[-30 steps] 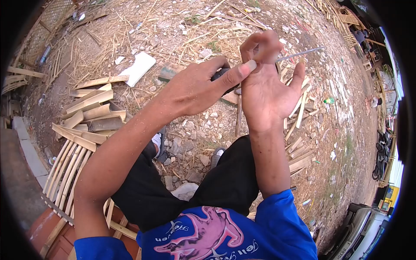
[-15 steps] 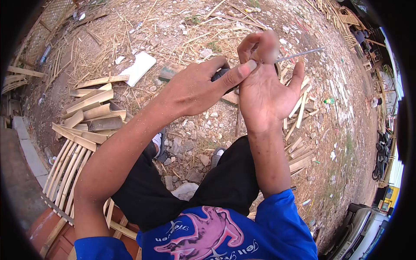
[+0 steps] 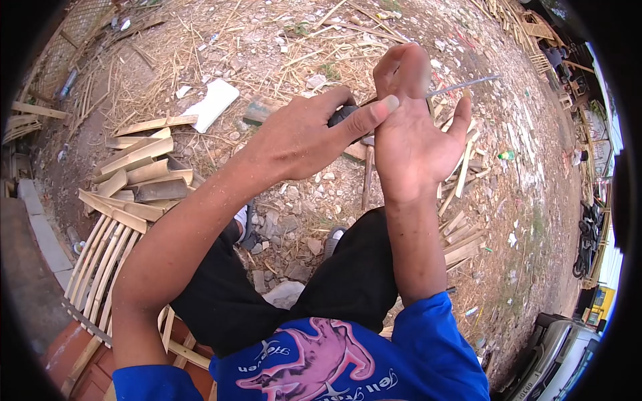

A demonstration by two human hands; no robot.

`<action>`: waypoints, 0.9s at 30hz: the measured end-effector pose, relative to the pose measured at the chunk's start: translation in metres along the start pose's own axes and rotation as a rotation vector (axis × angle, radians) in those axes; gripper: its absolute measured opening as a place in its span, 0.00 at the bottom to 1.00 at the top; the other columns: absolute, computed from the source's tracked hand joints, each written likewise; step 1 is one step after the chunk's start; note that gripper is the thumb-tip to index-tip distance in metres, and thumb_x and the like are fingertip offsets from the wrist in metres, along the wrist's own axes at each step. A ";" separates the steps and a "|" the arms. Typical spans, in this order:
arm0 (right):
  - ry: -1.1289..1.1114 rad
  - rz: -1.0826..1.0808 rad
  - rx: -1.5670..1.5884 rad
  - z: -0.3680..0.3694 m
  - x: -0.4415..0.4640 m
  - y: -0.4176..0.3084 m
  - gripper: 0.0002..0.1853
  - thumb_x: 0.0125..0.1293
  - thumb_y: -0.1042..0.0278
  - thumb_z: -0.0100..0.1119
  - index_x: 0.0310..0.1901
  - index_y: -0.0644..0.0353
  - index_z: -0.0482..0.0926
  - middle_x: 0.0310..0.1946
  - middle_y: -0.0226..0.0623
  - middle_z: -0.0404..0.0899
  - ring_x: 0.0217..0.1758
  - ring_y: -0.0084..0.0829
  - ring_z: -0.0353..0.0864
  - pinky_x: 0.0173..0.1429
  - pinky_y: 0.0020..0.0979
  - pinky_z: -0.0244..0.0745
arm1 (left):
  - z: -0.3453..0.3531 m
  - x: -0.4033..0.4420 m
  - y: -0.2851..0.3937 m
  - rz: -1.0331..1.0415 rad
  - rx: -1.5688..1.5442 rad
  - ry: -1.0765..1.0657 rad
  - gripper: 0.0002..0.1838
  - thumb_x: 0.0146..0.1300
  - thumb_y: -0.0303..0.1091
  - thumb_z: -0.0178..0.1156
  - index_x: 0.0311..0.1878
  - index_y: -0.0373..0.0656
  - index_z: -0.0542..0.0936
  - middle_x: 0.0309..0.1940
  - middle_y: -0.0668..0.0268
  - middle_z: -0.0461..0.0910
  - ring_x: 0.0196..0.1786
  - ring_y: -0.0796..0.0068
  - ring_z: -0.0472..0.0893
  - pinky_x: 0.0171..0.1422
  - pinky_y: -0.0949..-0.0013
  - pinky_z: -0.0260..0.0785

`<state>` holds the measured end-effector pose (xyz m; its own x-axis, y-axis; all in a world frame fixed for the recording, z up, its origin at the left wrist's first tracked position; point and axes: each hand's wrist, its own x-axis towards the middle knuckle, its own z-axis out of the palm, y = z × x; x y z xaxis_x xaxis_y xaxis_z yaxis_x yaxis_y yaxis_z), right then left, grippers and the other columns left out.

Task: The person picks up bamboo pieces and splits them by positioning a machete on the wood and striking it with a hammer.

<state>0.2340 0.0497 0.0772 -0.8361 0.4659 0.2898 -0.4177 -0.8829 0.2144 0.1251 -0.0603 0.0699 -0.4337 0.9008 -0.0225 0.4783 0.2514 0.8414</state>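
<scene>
My left hand (image 3: 304,134) is closed around the black handle (image 3: 342,115) of a long, narrow-bladed knife. Its thumb reaches out to touch my right hand (image 3: 414,140) near the base of the fingers. The knife's thin metal blade (image 3: 468,83) passes behind my right fingers and comes out to the right. My right hand is turned palm up, thumb stretched out to the side and fingers bent upward, with nothing visible in the palm. The fingertips are blurred. Beneath the hands, a wooden tool handle (image 3: 368,177) stands near my right knee.
Split bamboo pieces (image 3: 144,164) are piled at the left, beside a slatted bamboo frame (image 3: 100,260). More bamboo strips (image 3: 465,240) lie at the right. A white foam piece (image 3: 214,105) rests on the stony, littered ground. A parked vehicle (image 3: 552,354) stands at lower right.
My right hand has shifted slightly to the right, and its bent fingers have straightened a little. The left thumb still touches it, and the knife stays in my left hand.
</scene>
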 end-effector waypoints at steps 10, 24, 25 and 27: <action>0.007 0.047 0.053 0.001 0.000 0.000 0.35 0.68 0.45 0.52 0.64 0.66 0.58 0.59 0.52 0.60 0.64 0.45 0.72 0.68 0.47 0.72 | 0.004 0.002 -0.007 0.050 -0.025 0.039 0.52 0.59 0.83 0.38 0.41 0.33 0.80 0.28 0.47 0.81 0.36 0.50 0.83 0.42 0.54 0.72; 0.088 0.002 -0.008 0.004 -0.001 0.003 0.32 0.68 0.44 0.55 0.58 0.67 0.65 0.53 0.47 0.65 0.65 0.46 0.68 0.67 0.44 0.73 | -0.003 0.001 0.000 -0.055 0.040 -0.101 0.46 0.68 0.75 0.36 0.56 0.34 0.77 0.42 0.49 0.81 0.48 0.58 0.80 0.54 0.59 0.69; 0.092 0.000 -0.002 0.004 -0.001 0.003 0.32 0.68 0.44 0.55 0.58 0.67 0.65 0.52 0.47 0.65 0.66 0.47 0.68 0.68 0.44 0.73 | -0.003 0.001 0.000 -0.047 0.040 -0.096 0.46 0.68 0.75 0.36 0.56 0.34 0.77 0.42 0.49 0.81 0.48 0.58 0.80 0.54 0.59 0.69; 0.099 -0.002 0.010 0.006 -0.001 0.005 0.32 0.68 0.44 0.54 0.58 0.66 0.64 0.51 0.45 0.64 0.66 0.49 0.68 0.69 0.45 0.72 | -0.002 0.001 -0.002 -0.032 0.040 -0.085 0.47 0.68 0.75 0.36 0.57 0.34 0.76 0.43 0.49 0.82 0.48 0.58 0.80 0.54 0.60 0.69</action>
<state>0.2348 0.0457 0.0831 -0.8664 0.4593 0.1957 -0.4164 -0.8811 0.2243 0.1217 -0.0607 0.0694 -0.3835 0.9185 -0.0959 0.4966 0.2927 0.8172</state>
